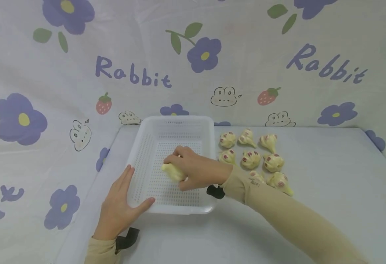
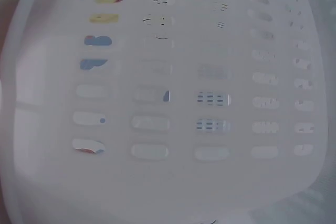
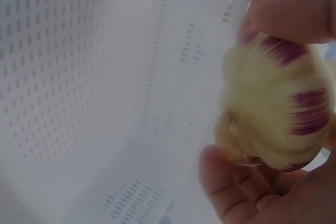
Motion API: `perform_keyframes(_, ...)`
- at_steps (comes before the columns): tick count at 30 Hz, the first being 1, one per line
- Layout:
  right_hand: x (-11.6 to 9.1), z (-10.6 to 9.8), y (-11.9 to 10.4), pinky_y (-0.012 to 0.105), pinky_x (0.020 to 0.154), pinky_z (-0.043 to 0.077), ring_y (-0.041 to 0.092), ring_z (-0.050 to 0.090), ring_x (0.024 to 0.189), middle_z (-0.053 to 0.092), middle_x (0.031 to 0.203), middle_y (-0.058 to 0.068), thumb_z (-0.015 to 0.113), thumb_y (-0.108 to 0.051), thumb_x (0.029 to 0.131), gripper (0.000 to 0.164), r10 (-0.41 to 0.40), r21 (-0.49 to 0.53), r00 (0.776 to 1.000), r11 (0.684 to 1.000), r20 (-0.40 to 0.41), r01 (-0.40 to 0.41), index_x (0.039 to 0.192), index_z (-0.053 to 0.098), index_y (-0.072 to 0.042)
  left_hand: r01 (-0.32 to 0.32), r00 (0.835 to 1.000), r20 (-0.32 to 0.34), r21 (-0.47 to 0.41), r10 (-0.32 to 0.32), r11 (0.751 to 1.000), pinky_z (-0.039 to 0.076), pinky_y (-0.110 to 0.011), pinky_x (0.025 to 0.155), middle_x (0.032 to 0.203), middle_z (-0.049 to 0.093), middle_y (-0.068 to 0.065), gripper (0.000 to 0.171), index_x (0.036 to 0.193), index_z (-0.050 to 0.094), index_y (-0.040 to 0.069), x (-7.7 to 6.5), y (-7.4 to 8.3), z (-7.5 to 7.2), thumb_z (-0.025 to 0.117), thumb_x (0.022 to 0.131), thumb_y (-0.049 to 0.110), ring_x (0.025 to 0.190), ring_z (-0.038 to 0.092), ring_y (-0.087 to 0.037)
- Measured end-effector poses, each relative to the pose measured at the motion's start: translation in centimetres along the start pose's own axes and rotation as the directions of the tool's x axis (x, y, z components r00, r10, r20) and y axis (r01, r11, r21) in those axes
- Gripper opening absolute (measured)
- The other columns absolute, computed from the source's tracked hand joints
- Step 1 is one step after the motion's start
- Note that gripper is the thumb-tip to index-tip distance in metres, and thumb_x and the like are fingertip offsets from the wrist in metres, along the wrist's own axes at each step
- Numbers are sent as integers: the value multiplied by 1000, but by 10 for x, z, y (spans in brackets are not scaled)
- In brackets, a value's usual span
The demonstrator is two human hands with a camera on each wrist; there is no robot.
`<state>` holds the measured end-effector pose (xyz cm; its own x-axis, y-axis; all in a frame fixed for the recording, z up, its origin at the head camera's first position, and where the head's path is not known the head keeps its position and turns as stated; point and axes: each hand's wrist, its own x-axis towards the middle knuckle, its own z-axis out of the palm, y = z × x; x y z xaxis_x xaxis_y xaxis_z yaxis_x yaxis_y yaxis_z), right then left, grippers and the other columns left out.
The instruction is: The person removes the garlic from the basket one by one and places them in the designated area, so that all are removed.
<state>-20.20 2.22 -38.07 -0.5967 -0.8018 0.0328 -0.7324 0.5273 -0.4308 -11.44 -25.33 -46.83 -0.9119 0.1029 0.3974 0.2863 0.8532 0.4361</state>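
My right hand holds a bulb of garlic above the floor of a white plastic basket. In the right wrist view the garlic is pale with purple streaks, its root tuft turned towards the basket wall; thumb and fingers are curled round it. My left hand rests at the basket's near left corner. Its fingers lie straight along the left rim and the thumb stretches over the front rim. The left wrist view shows mostly the slotted basket wall.
Several garlic bulbs lie in rough rows on the white table, right of the basket. A curtain printed with flowers and rabbits hangs behind and on the left. The right forearm crosses over the table beside the nearest bulbs.
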Motion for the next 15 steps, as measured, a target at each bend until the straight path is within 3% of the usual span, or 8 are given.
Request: perform_keyframes(15,-39,-6,9,29,82,50,17,46,107,50,123,5,74,-12,83,62,9,28,994,1000,-107,-6,141,54,-16,-15,999,-28,6,15,1000,45,-66,108,167,39,-13,105,161,37,6,0,1,2,84,79,52,145,46,-40)
